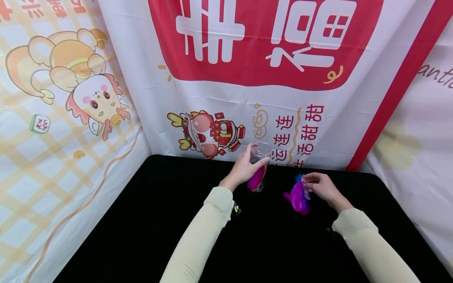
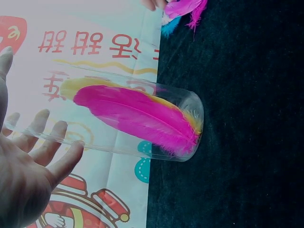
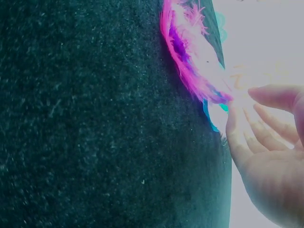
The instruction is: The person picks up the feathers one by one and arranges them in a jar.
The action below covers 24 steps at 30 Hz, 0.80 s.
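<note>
My left hand (image 1: 245,166) holds a clear cylindrical container (image 1: 261,151) around its upper part, fingers on one side and thumb on the other. Inside it, in the left wrist view, a magenta feather (image 2: 137,116) leans against a yellow feather (image 2: 73,87). To the right, my right hand (image 1: 322,188) reaches to a small pile of feathers (image 1: 299,198), mostly purple and magenta with some blue and white. The right wrist view shows a fingertip touching the edge of these feathers (image 3: 190,66), while the thumb stands apart from that finger.
A black cloth-covered table (image 1: 269,243) lies under both hands. Behind it hangs a white and red printed sheet (image 1: 219,94), close to the container. Another printed sheet (image 1: 67,157) borders the left side, and a pale sheet (image 1: 410,165) the right.
</note>
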Each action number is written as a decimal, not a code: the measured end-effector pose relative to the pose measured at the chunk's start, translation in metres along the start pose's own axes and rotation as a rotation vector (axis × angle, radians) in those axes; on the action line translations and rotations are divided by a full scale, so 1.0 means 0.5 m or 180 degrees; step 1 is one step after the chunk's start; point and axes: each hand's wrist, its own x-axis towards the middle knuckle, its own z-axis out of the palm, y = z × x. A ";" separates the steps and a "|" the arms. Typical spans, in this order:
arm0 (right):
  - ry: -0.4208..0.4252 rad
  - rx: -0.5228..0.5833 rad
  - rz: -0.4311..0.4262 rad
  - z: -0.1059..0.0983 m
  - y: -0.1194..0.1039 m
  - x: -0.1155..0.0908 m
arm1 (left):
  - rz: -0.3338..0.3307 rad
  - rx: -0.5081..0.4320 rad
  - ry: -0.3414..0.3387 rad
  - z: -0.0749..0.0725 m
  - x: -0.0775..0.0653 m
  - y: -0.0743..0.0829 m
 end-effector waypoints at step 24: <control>0.0353 -0.0481 0.0047 0.002 -0.004 0.002 | -0.0005 0.0020 0.0006 -0.001 0.000 0.002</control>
